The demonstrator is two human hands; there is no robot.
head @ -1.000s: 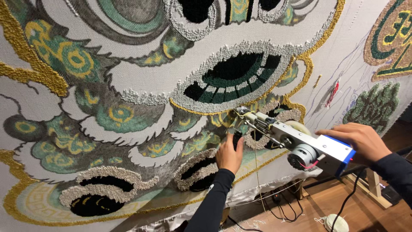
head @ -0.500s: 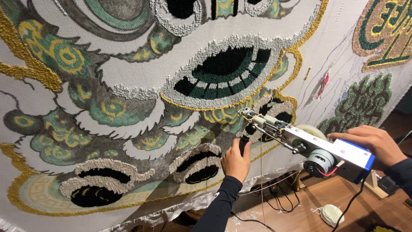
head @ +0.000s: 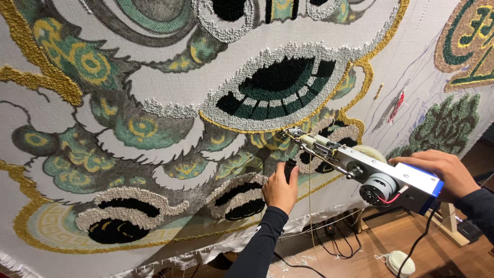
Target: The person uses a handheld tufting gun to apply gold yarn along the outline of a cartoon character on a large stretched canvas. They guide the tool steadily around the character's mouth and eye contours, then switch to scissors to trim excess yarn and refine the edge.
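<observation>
Black plastic, the front grip (head: 289,170) of the silver metal tufting gun (head: 360,169) sits inside the closed fingers of the left hand (head: 280,189), pressed near the cloth. The right hand (head: 441,172) is clamped over the gun's blue-edged rear body, above its round motor. The gun's needle tip touches the stretched white backing cloth (head: 154,123), among gold, green and grey tufted yarn shapes. A black cable (head: 419,242) hangs toward the wooden floor (head: 355,265).
</observation>
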